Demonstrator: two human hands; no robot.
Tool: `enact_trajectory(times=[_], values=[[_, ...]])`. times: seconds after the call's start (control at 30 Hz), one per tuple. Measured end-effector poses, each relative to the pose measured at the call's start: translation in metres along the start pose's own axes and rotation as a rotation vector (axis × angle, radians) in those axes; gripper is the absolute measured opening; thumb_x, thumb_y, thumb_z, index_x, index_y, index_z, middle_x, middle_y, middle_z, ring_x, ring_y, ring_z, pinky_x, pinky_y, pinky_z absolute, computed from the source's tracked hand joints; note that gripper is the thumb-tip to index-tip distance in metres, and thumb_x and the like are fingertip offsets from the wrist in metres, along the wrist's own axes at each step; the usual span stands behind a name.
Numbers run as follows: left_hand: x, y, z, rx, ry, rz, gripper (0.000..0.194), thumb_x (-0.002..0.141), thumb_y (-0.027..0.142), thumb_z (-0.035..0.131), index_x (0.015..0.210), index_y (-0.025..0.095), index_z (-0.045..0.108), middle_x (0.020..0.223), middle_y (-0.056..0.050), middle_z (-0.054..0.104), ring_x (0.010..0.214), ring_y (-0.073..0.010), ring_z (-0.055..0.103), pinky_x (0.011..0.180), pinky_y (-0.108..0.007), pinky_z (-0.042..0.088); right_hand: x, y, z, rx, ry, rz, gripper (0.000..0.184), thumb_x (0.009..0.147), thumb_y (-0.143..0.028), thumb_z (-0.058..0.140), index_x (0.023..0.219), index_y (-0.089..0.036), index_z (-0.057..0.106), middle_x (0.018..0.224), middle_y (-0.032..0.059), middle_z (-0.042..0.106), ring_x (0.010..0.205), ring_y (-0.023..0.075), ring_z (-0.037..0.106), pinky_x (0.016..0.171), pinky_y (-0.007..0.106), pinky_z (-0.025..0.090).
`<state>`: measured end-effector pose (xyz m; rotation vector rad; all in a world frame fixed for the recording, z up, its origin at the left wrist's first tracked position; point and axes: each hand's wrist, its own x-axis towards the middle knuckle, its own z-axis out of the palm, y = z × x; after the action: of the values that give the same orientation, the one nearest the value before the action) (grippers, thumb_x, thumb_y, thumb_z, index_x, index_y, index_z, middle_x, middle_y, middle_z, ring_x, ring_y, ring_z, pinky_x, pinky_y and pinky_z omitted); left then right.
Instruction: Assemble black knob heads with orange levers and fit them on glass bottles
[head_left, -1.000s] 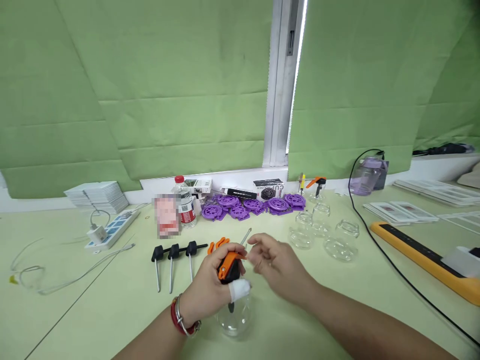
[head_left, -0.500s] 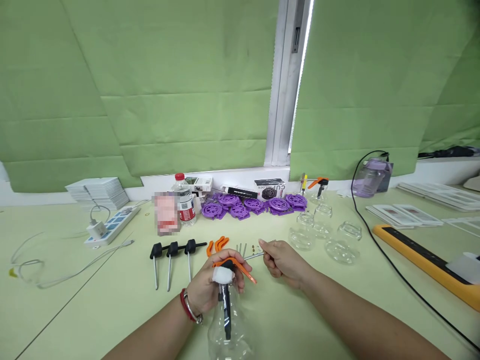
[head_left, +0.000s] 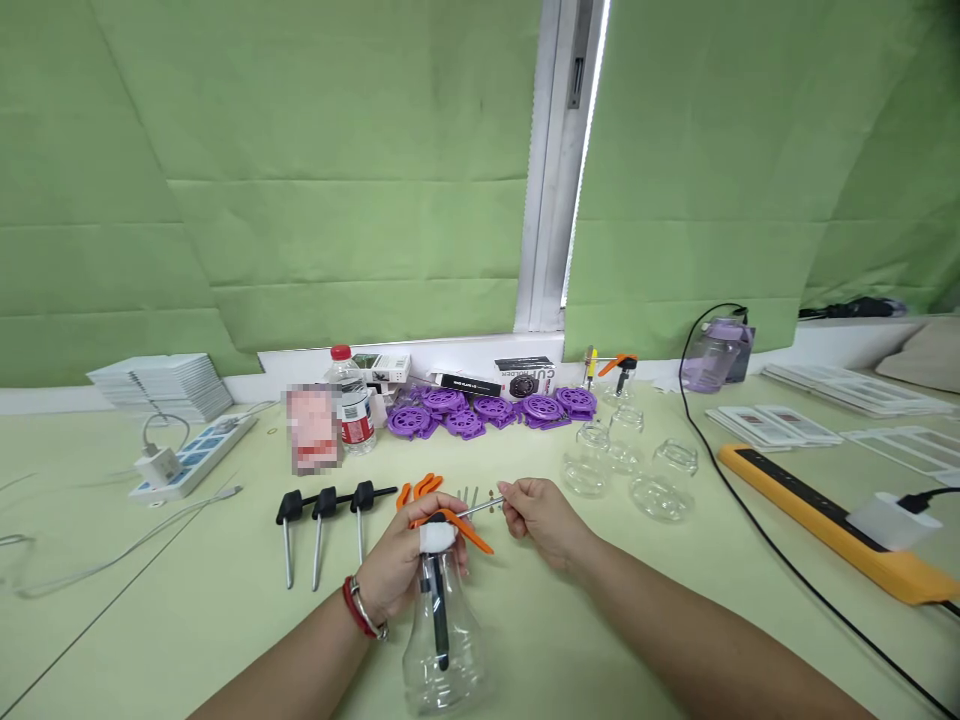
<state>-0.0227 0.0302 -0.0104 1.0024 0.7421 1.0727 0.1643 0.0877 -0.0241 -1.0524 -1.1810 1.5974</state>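
Note:
A clear spray bottle (head_left: 446, 650) with a black dip tube, white collar and orange trigger (head_left: 474, 537) stands in front of me. My left hand (head_left: 399, 560) is closed around its head from the left. Between the fingertips of my right hand (head_left: 544, 520) is a thin metal rod (head_left: 480, 507); its far end reaches the sprayer head, and I cannot tell whether it is inside. Just behind lie loose orange triggers (head_left: 426, 487), several short metal pins and tiny brass-coloured bits (head_left: 493, 498). To the left are black sprayer heads (head_left: 324, 503) with silvery tubes.
Clear bottle bodies (head_left: 661, 497) lie at the right. Purple plastic parts (head_left: 465, 415) are piled at the back beside a red-capped bottle (head_left: 352, 405). A yellow power strip (head_left: 832, 525) with a black cable is far right; a white strip (head_left: 199, 458) is left.
My right hand has brought the metal rod in to the sprayer head, at a changed angle. My left hand still grips the bottle. The view has shifted slightly right.

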Motion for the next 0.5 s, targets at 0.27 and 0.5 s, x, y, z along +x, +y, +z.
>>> enact_trajectory(times=[0.27,0.5], values=[[0.003,-0.001,-0.005,-0.036,-0.004,-0.009,0.025,0.071,0.015,0.061,0.096,0.018,0.062,0.078,-0.005,0.063,0.064,-0.0181,0.062,0.063,-0.035,0.050,-0.002,-0.007,-0.004,0.073,-0.086,-0.082,0.036,0.063,-0.044,0.074,0.061,-0.014,0.053,0.048,-0.0044,0.052,0.042,0.0054,0.040,0.049,0.023,0.031],[0.003,0.008,-0.008,-0.033,-0.034,0.056,0.021,0.070,0.017,0.062,0.091,0.016,0.064,0.088,-0.007,0.064,0.062,-0.0157,0.060,0.060,-0.032,0.050,-0.005,-0.014,-0.006,0.098,-0.194,0.024,0.036,0.068,-0.047,0.070,0.073,-0.014,0.057,0.060,0.0004,0.061,0.044,0.0074,0.048,0.048,0.023,0.036]])
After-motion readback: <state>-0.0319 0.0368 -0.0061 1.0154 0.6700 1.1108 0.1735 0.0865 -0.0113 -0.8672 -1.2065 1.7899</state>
